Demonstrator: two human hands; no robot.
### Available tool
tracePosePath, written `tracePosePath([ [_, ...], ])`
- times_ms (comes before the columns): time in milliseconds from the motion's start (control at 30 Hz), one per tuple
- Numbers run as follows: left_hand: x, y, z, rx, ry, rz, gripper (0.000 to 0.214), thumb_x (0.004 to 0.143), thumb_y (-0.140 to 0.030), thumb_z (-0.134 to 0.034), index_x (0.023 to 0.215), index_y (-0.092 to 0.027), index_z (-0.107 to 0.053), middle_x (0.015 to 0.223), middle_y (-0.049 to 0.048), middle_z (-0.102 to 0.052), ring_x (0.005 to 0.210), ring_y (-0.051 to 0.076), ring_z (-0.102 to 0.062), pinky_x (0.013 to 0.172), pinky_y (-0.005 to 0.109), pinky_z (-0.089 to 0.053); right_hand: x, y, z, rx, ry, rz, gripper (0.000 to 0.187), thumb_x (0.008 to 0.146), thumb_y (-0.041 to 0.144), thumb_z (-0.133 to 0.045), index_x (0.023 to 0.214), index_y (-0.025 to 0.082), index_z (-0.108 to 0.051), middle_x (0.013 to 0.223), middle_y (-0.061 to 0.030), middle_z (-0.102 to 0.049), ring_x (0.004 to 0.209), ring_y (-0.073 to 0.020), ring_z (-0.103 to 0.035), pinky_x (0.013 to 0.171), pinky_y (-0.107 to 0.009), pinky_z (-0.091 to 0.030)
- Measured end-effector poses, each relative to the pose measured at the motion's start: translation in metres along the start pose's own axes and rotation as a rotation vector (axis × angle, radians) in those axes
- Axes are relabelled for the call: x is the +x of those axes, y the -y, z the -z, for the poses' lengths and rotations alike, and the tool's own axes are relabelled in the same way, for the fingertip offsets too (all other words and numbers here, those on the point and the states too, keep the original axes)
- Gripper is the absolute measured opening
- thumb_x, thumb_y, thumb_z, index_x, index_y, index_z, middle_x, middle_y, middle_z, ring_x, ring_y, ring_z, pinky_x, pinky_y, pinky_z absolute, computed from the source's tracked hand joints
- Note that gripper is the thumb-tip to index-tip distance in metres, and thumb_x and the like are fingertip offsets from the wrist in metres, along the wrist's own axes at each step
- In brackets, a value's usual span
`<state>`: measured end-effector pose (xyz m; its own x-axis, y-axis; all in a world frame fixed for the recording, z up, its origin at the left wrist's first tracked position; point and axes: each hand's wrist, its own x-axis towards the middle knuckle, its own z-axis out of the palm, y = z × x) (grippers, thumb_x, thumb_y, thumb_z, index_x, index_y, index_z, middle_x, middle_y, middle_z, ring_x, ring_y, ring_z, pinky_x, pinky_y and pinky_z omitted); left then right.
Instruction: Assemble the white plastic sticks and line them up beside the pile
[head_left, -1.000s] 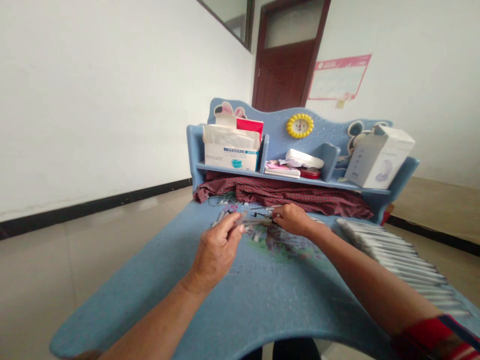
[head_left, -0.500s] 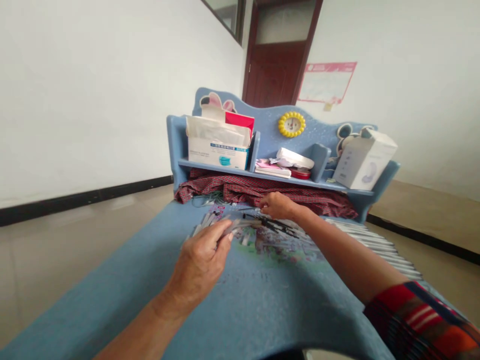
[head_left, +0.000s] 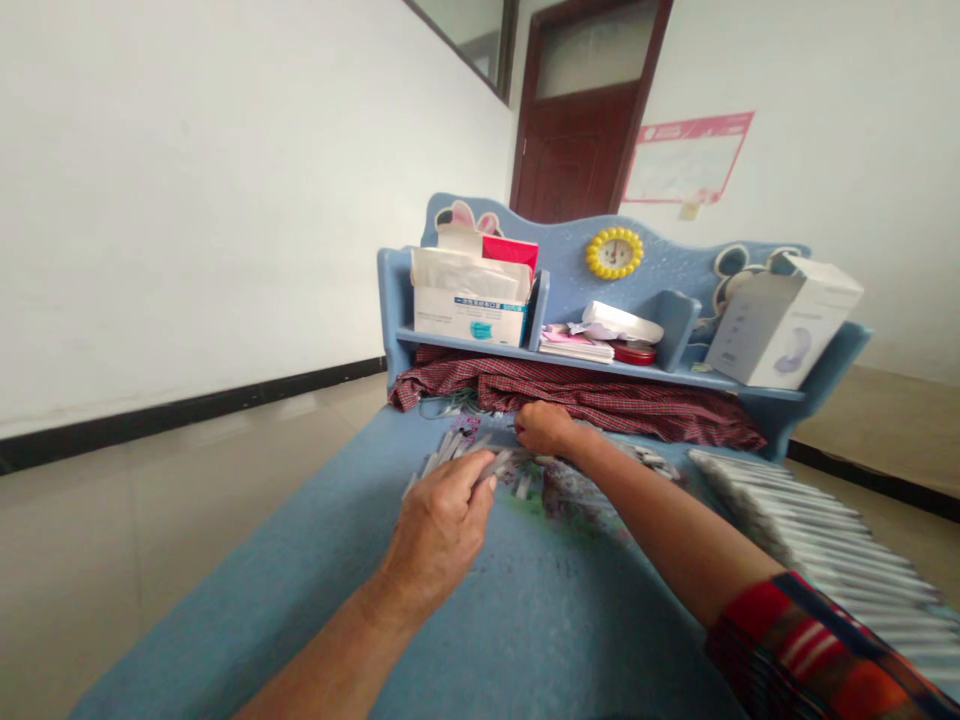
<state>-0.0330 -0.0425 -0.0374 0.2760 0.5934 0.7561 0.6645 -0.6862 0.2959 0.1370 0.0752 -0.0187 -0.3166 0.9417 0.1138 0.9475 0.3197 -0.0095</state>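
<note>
My left hand (head_left: 435, 515) is closed around slim translucent sticks (head_left: 501, 462) that look like pen barrels; their ends poke out past the thumb and forefinger. Beyond it, my right hand (head_left: 546, 430) reaches to the back of the desk with its fingers pinched together. What sits between those fingertips is too small and blurred to make out. Loose sticks of the same kind (head_left: 448, 448) lie just behind my left hand. My right forearm covers part of the printed picture (head_left: 574, 495) on the desktop.
A row of pale sticks (head_left: 832, 540) lies at the right of the blue desk (head_left: 525, 640). Checked cloth (head_left: 600, 400) is bunched under the shelf, which bears a mask box (head_left: 469, 310), papers (head_left: 576, 345), a red tin (head_left: 634, 354) and a white box (head_left: 784, 325).
The view has turned left, so the desk appears further right. Relative to the desk, my right hand has moved left, towards my left hand. Dark sticks seen near it before are now hidden.
</note>
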Motion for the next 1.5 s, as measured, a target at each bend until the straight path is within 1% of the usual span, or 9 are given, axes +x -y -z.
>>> tracePosePath([
  [67,0.000,-0.001,0.001,0.001,-0.006,0.005,0.021,0.084,-0.019,-0.043,0.097,-0.016,-0.059,0.091,0.0071,-0.069,0.083,0.019,-0.065,0.075,0.031,-0.051,-0.008,-0.001,0.006,0.077,-0.003,0.026,0.020,0.073,0.022,-0.052,0.082,0.015,-0.069,0.084,-0.0113,-0.069,0.082,-0.0224,-0.064,0.070,-0.028,-0.047],
  [167,-0.001,-0.002,0.002,0.004,-0.012,0.018,0.021,0.084,-0.019,-0.044,0.098,-0.016,-0.059,0.091,0.0070,-0.068,0.082,0.019,-0.065,0.075,0.031,-0.052,-0.032,-0.003,0.015,0.250,0.002,0.080,0.028,0.082,0.032,-0.044,0.089,0.016,-0.066,0.062,-0.0025,-0.066,0.055,-0.0119,-0.060,0.054,-0.020,-0.045],
  [200,-0.001,-0.002,0.003,0.003,-0.012,0.019,0.020,0.084,-0.019,-0.044,0.097,-0.016,-0.059,0.090,0.0071,-0.068,0.082,0.019,-0.065,0.074,0.032,-0.052,-0.042,-0.002,0.018,0.371,-0.004,0.094,0.032,0.084,0.036,-0.042,0.090,0.015,-0.065,0.055,-0.0004,-0.063,0.046,-0.0097,-0.056,0.048,-0.018,-0.043],
  [233,-0.001,-0.003,0.003,-0.002,-0.010,0.018,0.020,0.084,-0.019,-0.044,0.097,-0.016,-0.059,0.090,0.0071,-0.069,0.081,0.019,-0.065,0.074,0.032,-0.052,-0.052,-0.002,0.020,0.572,-0.012,0.106,0.034,0.084,0.039,-0.042,0.090,0.013,-0.064,0.050,0.0009,-0.059,0.040,-0.0084,-0.051,0.043,-0.018,-0.041],
  [333,-0.001,-0.004,0.002,-0.021,-0.006,0.010,0.020,0.084,-0.018,-0.045,0.097,-0.017,-0.059,0.089,0.0067,-0.069,0.080,0.018,-0.065,0.072,0.031,-0.051,-0.078,0.002,0.025,1.112,0.007,0.145,0.033,0.076,0.044,-0.056,0.082,0.012,-0.061,0.041,0.0041,-0.052,0.032,-0.0061,-0.041,0.036,-0.017,-0.035],
  [433,-0.001,-0.004,0.001,-0.033,-0.011,-0.007,0.019,0.083,-0.018,-0.045,0.096,-0.017,-0.059,0.089,0.0065,-0.069,0.079,0.018,-0.065,0.071,0.030,-0.051,-0.092,0.007,0.029,1.299,0.051,0.169,0.029,0.070,0.041,-0.064,0.077,0.013,-0.060,0.039,0.0049,-0.052,0.031,-0.0054,-0.041,0.035,-0.017,-0.034],
  [633,-0.002,-0.005,0.002,-0.038,0.031,-0.002,0.020,0.083,-0.018,-0.045,0.097,-0.017,-0.059,0.087,0.0065,-0.069,0.080,0.018,-0.065,0.071,0.031,-0.051,-0.095,0.015,0.031,1.333,0.041,0.168,0.027,0.070,0.038,-0.065,0.075,0.012,-0.061,0.037,0.0055,-0.051,0.030,-0.0052,-0.041,0.033,-0.016,-0.032],
  [967,-0.001,-0.005,0.002,-0.052,0.057,0.012,0.019,0.084,-0.019,-0.045,0.095,-0.017,-0.060,0.086,0.0061,-0.069,0.077,0.018,-0.065,0.071,0.030,-0.050,-0.094,0.012,0.027,1.329,0.016,0.139,0.028,0.070,0.040,-0.066,0.071,0.013,-0.060,0.037,0.0052,-0.051,0.030,-0.0050,-0.041,0.033,-0.016,-0.031],
  [1500,-0.001,-0.006,0.001,-0.089,0.118,0.001,0.019,0.083,-0.020,-0.045,0.093,-0.017,-0.061,0.082,0.0048,-0.069,0.075,0.017,-0.064,0.067,0.028,-0.049,-0.096,0.012,0.024,1.261,0.035,0.187,0.028,0.073,0.040,-0.063,0.077,0.013,-0.062,0.039,0.0052,-0.051,0.032,-0.0052,-0.042,0.035,-0.016,-0.033],
])
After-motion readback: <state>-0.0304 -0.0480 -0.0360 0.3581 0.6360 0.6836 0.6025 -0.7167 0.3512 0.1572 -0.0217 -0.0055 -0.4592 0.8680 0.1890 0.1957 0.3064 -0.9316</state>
